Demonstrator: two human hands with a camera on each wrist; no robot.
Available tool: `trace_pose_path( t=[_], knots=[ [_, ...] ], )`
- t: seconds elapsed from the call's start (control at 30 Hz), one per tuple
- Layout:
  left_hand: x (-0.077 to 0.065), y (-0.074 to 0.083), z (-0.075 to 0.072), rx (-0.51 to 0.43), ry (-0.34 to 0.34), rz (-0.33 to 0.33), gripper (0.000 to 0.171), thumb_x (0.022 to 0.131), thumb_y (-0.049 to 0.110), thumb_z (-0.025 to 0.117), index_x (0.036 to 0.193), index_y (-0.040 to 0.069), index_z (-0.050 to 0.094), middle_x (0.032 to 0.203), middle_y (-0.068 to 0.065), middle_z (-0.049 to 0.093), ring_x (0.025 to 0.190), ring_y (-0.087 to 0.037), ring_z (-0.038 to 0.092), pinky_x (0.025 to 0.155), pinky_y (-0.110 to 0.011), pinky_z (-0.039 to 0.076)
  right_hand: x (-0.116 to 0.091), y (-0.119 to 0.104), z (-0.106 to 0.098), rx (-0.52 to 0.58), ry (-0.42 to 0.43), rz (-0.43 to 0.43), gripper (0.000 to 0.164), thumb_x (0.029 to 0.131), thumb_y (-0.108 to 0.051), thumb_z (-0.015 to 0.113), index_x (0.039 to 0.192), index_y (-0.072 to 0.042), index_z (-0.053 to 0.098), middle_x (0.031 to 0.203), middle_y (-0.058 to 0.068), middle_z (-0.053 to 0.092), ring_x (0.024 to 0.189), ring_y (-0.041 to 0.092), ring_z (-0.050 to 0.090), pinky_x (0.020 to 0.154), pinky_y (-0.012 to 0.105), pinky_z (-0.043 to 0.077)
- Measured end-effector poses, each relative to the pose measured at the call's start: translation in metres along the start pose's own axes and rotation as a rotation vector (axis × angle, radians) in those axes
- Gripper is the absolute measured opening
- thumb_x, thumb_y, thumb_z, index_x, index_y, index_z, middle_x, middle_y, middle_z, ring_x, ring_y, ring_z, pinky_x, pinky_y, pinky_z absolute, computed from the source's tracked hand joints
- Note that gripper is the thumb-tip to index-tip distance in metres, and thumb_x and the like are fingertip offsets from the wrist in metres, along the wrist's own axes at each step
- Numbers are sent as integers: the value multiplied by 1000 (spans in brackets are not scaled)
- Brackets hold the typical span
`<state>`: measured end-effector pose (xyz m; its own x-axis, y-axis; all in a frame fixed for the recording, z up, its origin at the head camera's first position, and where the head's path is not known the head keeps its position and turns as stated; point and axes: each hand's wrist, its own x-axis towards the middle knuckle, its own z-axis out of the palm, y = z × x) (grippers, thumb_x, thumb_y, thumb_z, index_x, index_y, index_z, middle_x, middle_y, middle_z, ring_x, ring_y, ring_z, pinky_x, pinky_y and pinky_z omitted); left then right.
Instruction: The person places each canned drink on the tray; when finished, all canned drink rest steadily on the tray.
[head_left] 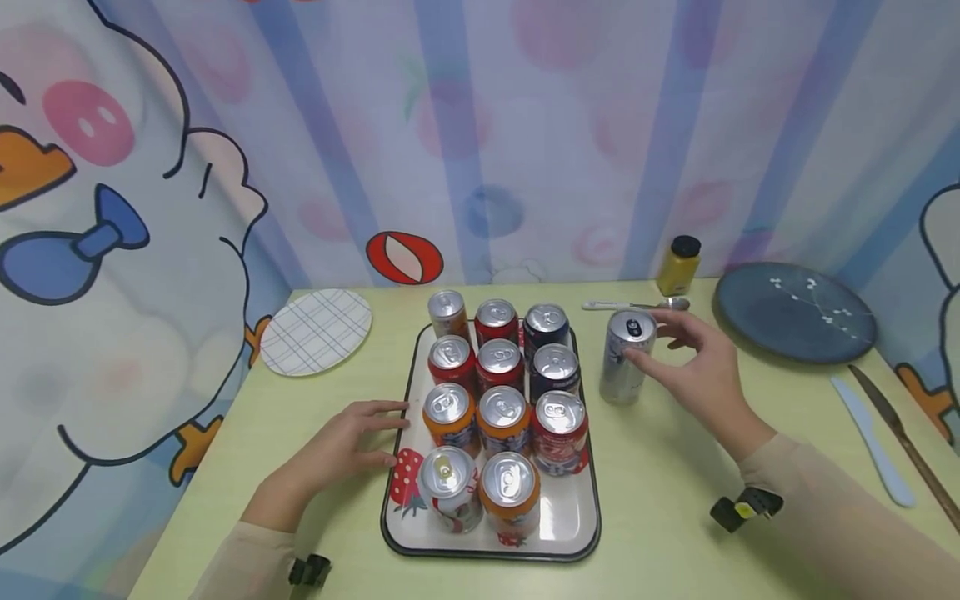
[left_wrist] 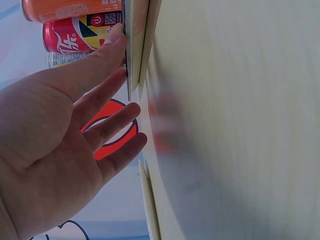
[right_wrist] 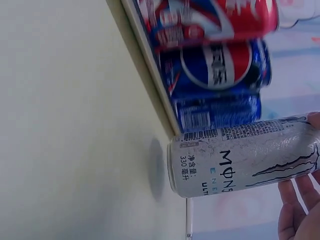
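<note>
My right hand (head_left: 703, 375) grips a slim white Monster energy drink can (head_left: 622, 379) near its top, just right of the tray. In the right wrist view the can's base stands a little off the table, with a shadow beside it. Several soda cans stand in rows on the strawberry-patterned tray (head_left: 562, 521): red, orange and dark blue ones, plus a white can (head_left: 450, 493) at the front left. My left hand (head_left: 337, 450) is at the tray's left edge, fingers extended. In the left wrist view its thumb and index finger touch the rim.
A checked white plate (head_left: 315, 333) lies at the back left. Back right are a spoon (head_left: 630, 305), a yellow bottle with a black cap (head_left: 679, 267) and a dark blue plate (head_left: 787, 321). Two knives, one pale blue (head_left: 873, 442) and one brown-handled (head_left: 911, 446), lie at the right.
</note>
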<state>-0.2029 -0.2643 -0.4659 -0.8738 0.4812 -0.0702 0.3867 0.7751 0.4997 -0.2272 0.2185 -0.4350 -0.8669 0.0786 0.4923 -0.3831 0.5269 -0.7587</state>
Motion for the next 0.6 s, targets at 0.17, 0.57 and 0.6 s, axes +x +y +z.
trace_pose_path(
  t=[0.17,0.57,0.6],
  knots=[
    [-1,-1,-1,1,-1,-2,51,83,26,87,132,17,72,153,-5,56,144,-39,46,117,-63,39,-29,-23,-11,15,-41,-28,56,74,-8,93,126,-14,72,116,-3,74,100,-6,62,84,14,46],
    [0,2,-1,1,3,-2,51,83,25,87,131,16,73,153,-6,56,144,-38,46,117,-63,40,-77,-66,-19,121,-114,-139,65,65,6,94,123,-13,72,115,-9,72,102,3,64,85,16,45],
    [0,2,-1,1,3,-1,51,83,25,87,131,16,73,153,-6,56,144,-38,46,117,-63,40,-80,-68,-17,129,-123,-162,66,63,6,94,123,-13,72,115,-7,73,102,3,64,85,16,45]
  ],
)
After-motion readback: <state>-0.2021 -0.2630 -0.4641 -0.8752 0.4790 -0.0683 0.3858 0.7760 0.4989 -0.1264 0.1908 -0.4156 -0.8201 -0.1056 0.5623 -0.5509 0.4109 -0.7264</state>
